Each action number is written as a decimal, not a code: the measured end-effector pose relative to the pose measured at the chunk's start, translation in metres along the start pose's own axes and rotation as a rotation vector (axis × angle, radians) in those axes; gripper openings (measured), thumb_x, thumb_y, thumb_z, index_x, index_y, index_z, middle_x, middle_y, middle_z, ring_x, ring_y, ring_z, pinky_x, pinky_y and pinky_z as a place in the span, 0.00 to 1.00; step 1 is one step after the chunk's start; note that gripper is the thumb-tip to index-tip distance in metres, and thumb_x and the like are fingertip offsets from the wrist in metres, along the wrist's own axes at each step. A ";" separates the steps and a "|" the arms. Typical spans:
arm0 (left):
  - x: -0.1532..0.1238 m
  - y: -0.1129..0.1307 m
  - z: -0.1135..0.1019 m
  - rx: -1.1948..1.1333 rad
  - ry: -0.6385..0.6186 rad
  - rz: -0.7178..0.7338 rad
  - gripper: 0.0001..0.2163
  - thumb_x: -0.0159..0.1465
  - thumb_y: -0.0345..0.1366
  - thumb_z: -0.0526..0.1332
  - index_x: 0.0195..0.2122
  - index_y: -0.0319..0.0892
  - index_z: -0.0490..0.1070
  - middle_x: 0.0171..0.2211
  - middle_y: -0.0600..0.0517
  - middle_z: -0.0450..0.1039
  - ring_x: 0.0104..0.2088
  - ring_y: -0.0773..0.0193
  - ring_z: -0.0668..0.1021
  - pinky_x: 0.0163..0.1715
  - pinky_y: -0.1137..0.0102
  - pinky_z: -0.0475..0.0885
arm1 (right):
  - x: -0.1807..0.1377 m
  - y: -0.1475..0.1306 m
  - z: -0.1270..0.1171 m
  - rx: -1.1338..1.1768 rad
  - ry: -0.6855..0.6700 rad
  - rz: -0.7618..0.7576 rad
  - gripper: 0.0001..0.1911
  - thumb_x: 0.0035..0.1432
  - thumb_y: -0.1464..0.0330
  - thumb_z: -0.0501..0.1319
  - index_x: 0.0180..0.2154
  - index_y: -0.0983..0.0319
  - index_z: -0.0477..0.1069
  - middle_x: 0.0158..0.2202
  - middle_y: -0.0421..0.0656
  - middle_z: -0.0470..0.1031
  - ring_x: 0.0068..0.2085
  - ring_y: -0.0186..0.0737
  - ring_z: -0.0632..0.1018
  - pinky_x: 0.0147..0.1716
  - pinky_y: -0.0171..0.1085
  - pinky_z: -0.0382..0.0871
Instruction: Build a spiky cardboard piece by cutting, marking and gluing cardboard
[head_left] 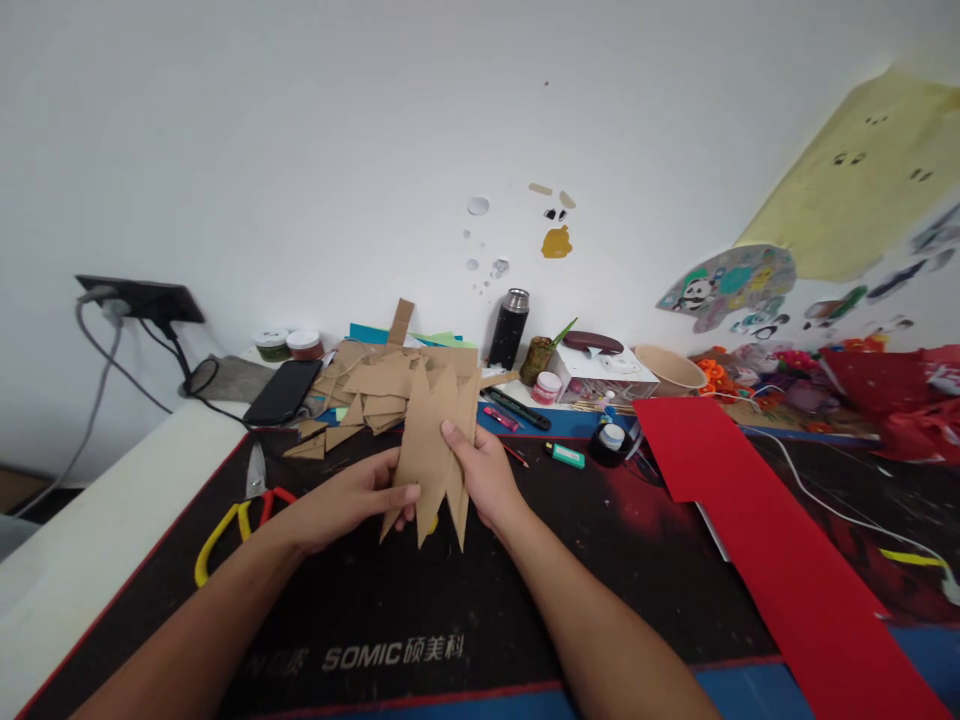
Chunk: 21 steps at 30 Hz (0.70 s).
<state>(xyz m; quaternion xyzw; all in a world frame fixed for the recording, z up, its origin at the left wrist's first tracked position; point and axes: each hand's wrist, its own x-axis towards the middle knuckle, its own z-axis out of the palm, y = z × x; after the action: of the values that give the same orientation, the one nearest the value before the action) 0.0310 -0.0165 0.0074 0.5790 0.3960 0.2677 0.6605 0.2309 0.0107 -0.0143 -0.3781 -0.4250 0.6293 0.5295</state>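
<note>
Between my two hands is a piece of brown cardboard [433, 440] with zigzag points cut into its top and bottom ends. It is held up above the dark desk mat, and another layer shows along its right edge. My left hand [375, 492] grips the lower left side, thumb in front and fingers behind. On the right side my right hand [481, 465] pinches it with the thumb on the front face. Scissors [251, 500] with red and yellow handles lie left of my left forearm. Behind the held piece rises a pile of cardboard scraps [367, 385].
A black phone [283, 392] lies at the left. Beyond are a black thermos [510, 328], a pink-lidded jar [546, 388] and a white box [604, 372]. A green glue bottle [566, 456] rests on the mat [570, 560]. Red sheets [780, 550] stretch across the right.
</note>
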 end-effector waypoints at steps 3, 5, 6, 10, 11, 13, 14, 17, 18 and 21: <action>0.003 -0.001 0.001 0.048 0.052 -0.010 0.23 0.60 0.56 0.74 0.41 0.43 0.71 0.29 0.55 0.74 0.30 0.63 0.73 0.31 0.68 0.67 | 0.000 0.003 0.000 -0.019 -0.002 -0.015 0.29 0.54 0.44 0.75 0.45 0.60 0.82 0.42 0.48 0.88 0.49 0.56 0.85 0.53 0.51 0.78; 0.004 -0.001 0.001 0.069 0.067 -0.021 0.23 0.59 0.55 0.75 0.40 0.43 0.71 0.29 0.56 0.73 0.30 0.63 0.72 0.31 0.68 0.67 | 0.000 0.004 0.000 -0.025 -0.010 -0.019 0.29 0.55 0.44 0.74 0.45 0.60 0.82 0.41 0.48 0.88 0.49 0.55 0.85 0.54 0.51 0.77; 0.004 0.000 0.001 0.071 0.070 -0.025 0.22 0.59 0.54 0.75 0.40 0.43 0.71 0.29 0.56 0.73 0.30 0.63 0.72 0.31 0.68 0.67 | 0.000 0.003 0.001 -0.026 -0.015 -0.021 0.29 0.55 0.44 0.74 0.45 0.61 0.82 0.42 0.48 0.88 0.48 0.55 0.86 0.54 0.51 0.77; 0.003 0.000 0.000 0.019 0.053 -0.029 0.22 0.58 0.50 0.76 0.44 0.43 0.71 0.32 0.56 0.74 0.32 0.62 0.73 0.33 0.68 0.68 | 0.000 0.002 0.001 -0.020 -0.012 -0.028 0.30 0.54 0.43 0.74 0.45 0.61 0.82 0.42 0.48 0.88 0.48 0.55 0.86 0.54 0.52 0.77; 0.003 -0.001 0.000 0.001 0.043 -0.030 0.23 0.58 0.49 0.76 0.46 0.43 0.71 0.32 0.55 0.75 0.32 0.61 0.74 0.34 0.67 0.69 | -0.001 0.001 0.001 -0.020 -0.007 -0.029 0.30 0.54 0.43 0.74 0.45 0.61 0.82 0.42 0.48 0.88 0.48 0.55 0.86 0.55 0.52 0.77; 0.002 -0.003 -0.001 -0.024 0.030 -0.033 0.24 0.58 0.48 0.77 0.48 0.44 0.70 0.33 0.55 0.76 0.34 0.60 0.75 0.35 0.67 0.70 | 0.000 0.001 0.001 -0.024 0.002 -0.027 0.30 0.54 0.43 0.74 0.45 0.61 0.83 0.43 0.48 0.88 0.48 0.55 0.86 0.55 0.52 0.77; 0.002 -0.004 -0.001 -0.033 0.026 -0.035 0.25 0.58 0.47 0.77 0.49 0.44 0.70 0.34 0.54 0.76 0.35 0.60 0.76 0.36 0.66 0.70 | 0.000 0.002 0.001 -0.030 0.004 -0.026 0.30 0.54 0.43 0.74 0.45 0.61 0.83 0.43 0.48 0.88 0.48 0.55 0.86 0.54 0.52 0.77; 0.001 -0.004 -0.002 -0.056 0.021 -0.039 0.26 0.58 0.46 0.77 0.52 0.44 0.71 0.36 0.54 0.76 0.37 0.59 0.77 0.38 0.66 0.71 | 0.000 0.003 0.000 -0.050 0.005 -0.030 0.30 0.55 0.43 0.74 0.45 0.60 0.83 0.44 0.48 0.88 0.47 0.54 0.86 0.53 0.51 0.78; 0.001 -0.004 -0.002 -0.062 0.021 -0.042 0.26 0.58 0.45 0.77 0.52 0.44 0.71 0.36 0.54 0.76 0.37 0.59 0.77 0.38 0.66 0.71 | 0.001 0.004 0.000 -0.056 0.006 -0.030 0.30 0.55 0.42 0.73 0.45 0.60 0.83 0.44 0.48 0.88 0.46 0.54 0.86 0.52 0.51 0.78; 0.002 -0.003 -0.002 -0.067 0.021 -0.050 0.25 0.58 0.44 0.77 0.52 0.43 0.72 0.36 0.54 0.77 0.35 0.61 0.76 0.36 0.67 0.70 | 0.002 0.005 -0.001 -0.058 0.012 -0.027 0.31 0.54 0.42 0.74 0.45 0.60 0.83 0.44 0.48 0.88 0.46 0.54 0.86 0.51 0.50 0.78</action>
<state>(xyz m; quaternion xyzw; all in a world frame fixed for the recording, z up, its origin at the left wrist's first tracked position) 0.0295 -0.0144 0.0037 0.5435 0.4080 0.2703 0.6820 0.2297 0.0123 -0.0190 -0.3912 -0.4450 0.6074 0.5292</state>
